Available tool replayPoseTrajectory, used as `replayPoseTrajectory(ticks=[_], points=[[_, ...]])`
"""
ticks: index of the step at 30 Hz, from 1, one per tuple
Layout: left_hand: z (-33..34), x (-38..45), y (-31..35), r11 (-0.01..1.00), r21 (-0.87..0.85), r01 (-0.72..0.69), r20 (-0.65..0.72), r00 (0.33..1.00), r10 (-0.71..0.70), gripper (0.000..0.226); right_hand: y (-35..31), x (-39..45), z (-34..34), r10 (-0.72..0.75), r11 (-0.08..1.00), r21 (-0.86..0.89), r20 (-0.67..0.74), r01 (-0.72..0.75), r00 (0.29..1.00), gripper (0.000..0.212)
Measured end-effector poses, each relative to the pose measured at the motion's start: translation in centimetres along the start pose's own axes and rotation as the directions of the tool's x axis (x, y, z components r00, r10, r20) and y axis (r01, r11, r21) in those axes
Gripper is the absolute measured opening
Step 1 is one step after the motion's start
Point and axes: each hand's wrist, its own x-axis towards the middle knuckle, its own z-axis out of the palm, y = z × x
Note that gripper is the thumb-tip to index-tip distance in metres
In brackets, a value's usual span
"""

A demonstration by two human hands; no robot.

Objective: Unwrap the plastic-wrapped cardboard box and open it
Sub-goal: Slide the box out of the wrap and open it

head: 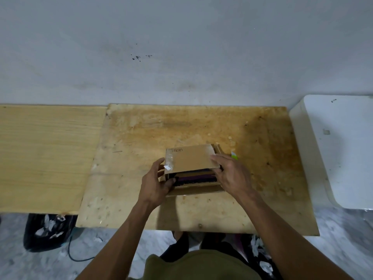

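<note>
A small brown cardboard box (196, 188) sits on the stained plywood board (141, 138). Its top flap (190, 158), with handwriting near one corner and a scrap of clear tape or plastic (168, 164) at its left edge, is raised, and dark purple and black contents (194, 178) show inside. My left hand (156, 185) grips the box's left side, with the thumb at the opening. On the right, my right hand (229, 173) holds the raised flap's right edge, fingers over its corner.
A small green and white object (234, 155) lies just behind my right hand. A white appliance (339, 150) stands at the right. A lighter wooden board (44, 154) adjoins on the left. A black bag holding plastic scraps (47, 231) sits on the floor below.
</note>
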Motion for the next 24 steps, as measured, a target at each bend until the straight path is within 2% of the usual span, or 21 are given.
replayPoseTrajectory(ticks=[7, 13, 24], points=[[-0.8, 0.7, 0.3, 1.0, 0.007, -0.005, -0.026, 1.0, 0.005, 0.057, 0.7, -0.7, 0.3, 0.023, 1.0, -0.02, 0.03, -0.022, 0.999, 0.041], [-0.5, 0.1, 0.3, 0.998, 0.017, -0.059, -0.081, 0.995, 0.061, 0.049, -0.2, 0.1, -0.1, 0.064, 0.998, -0.002, 0.001, -0.064, 0.998, 0.035], [-0.8, 1.0, -0.5, 0.993, -0.11, 0.029, -0.078, 0.996, -0.038, 0.044, -0.3, 1.2, -1.2, 0.067, 0.997, -0.031, 0.073, -0.065, 0.995, 0.035]])
